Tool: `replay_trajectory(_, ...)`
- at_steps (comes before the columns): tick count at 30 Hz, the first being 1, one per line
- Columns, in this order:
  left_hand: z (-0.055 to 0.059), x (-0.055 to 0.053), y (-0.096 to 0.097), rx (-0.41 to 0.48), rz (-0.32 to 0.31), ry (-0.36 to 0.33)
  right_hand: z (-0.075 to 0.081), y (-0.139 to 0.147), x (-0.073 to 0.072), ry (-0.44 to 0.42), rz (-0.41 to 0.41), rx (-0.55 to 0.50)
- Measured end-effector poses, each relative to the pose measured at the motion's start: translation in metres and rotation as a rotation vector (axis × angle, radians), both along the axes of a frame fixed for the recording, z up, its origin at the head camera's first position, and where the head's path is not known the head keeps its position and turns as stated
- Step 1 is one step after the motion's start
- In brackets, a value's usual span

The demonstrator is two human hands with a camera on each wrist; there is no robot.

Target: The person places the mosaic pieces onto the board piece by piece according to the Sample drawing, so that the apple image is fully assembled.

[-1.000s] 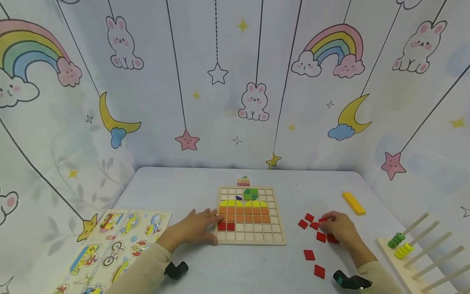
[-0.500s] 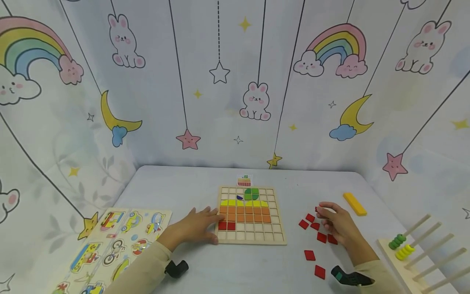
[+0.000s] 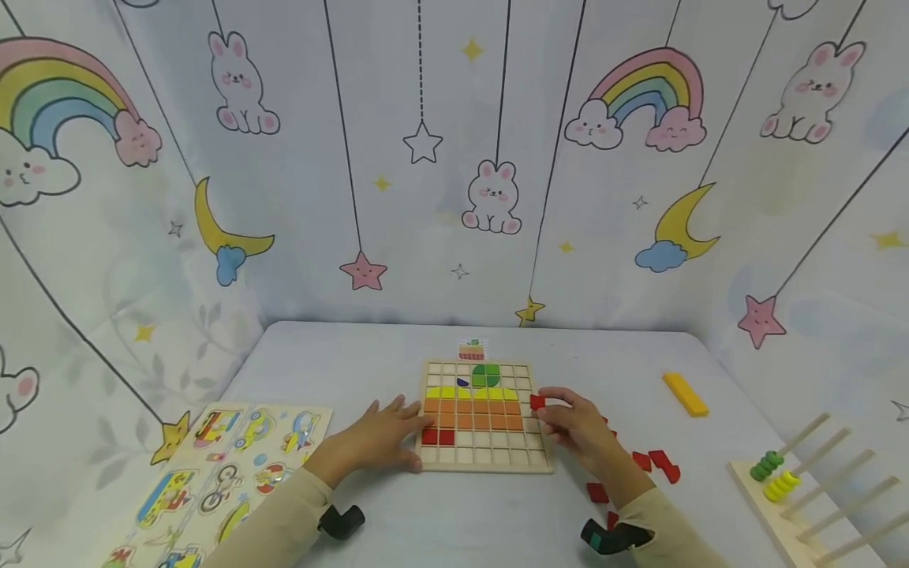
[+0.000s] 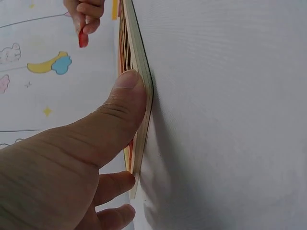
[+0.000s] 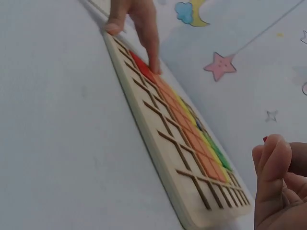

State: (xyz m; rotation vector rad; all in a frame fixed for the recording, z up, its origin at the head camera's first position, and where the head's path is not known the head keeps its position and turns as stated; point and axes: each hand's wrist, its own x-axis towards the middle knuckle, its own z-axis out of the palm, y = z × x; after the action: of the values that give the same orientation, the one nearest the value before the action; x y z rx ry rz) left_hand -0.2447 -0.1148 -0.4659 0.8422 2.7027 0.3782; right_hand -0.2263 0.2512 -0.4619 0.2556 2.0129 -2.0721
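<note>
A wooden grid board (image 3: 497,457) lies on the table, filled with yellow, orange and green tiles and two red square tiles (image 3: 438,436) in a lower row. My left hand (image 3: 376,436) rests at the board's left edge, fingers extended over it; in the left wrist view the thumb (image 4: 125,103) lies along the wooden side. Over the board's right border, my right hand (image 3: 578,426) pinches a red tile (image 3: 537,402) between thumb and fingertips. Only a sliver of that tile shows in the right wrist view. A small picture card (image 3: 472,349) lies behind the board.
Loose red tiles (image 3: 659,457) lie to the right, some partly hidden by my right arm. Beyond them are a yellow bar (image 3: 685,394) and a wooden bead rack (image 3: 795,505) with upright pegs. Vehicle picture puzzles (image 3: 234,473) lie at the left.
My right hand has lifted a red tile from the loose group and carried it left to the board's right border. Tiles formerly under that hand now show. My left hand has stayed in place.
</note>
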Motion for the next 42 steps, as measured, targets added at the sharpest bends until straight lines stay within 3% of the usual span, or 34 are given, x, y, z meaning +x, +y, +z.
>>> replay_trajectory(4, 0.003, 0.002, 0.0, 0.003, -0.004, -0.006, -0.007, -0.038, -0.001, -0.012, 0.12, -0.007)
replay_trajectory(7, 0.006, 0.002, 0.001, 0.005, -0.014, -0.002, -0.013, -0.062, -0.001, 0.01, 0.217, 0.069)
replay_trajectory(10, 0.006, 0.0, 0.003, 0.013, -0.026, -0.004, -0.016, -0.082, 0.0, 0.093, 0.284, 0.277)
replay_trajectory(15, 0.003, -0.003, 0.005, 0.007, -0.029, 0.0, -0.019, -0.104, 0.001, 0.291, 0.303, 0.667)
replay_trajectory(18, 0.001, -0.003, 0.003, -0.002, -0.022, 0.003, -0.02, -0.108, 0.002, 0.328, 0.292, 0.785)
replay_trajectory(23, 0.0, -0.002, 0.001, 0.008, -0.024, 0.005, -0.019, -0.104, 0.005, 0.32, 0.301, 0.784)
replay_trajectory(28, 0.0, -0.002, 0.0, 0.002, -0.028, 0.002, -0.018, -0.094, 0.005, 0.399, 0.454, 0.792)
replay_trajectory(30, 0.0, -0.003, 0.001, -0.005, -0.032, 0.0, -0.015, -0.087, 0.006, 0.405, 0.478, 0.8)
replay_trajectory(34, -0.002, -0.003, 0.002, -0.01, -0.042, -0.005, -0.001, -0.054, 0.007, 0.347, 0.373, 0.728)
replay_trajectory(38, -0.003, -0.004, 0.002, -0.013, -0.043, -0.009, 0.011, 0.011, -0.001, 0.249, 0.147, 0.59)
replay_trajectory(42, -0.002, -0.004, 0.002, 0.0, -0.04, -0.02, 0.005, 0.07, -0.004, 0.146, -0.067, 0.557)
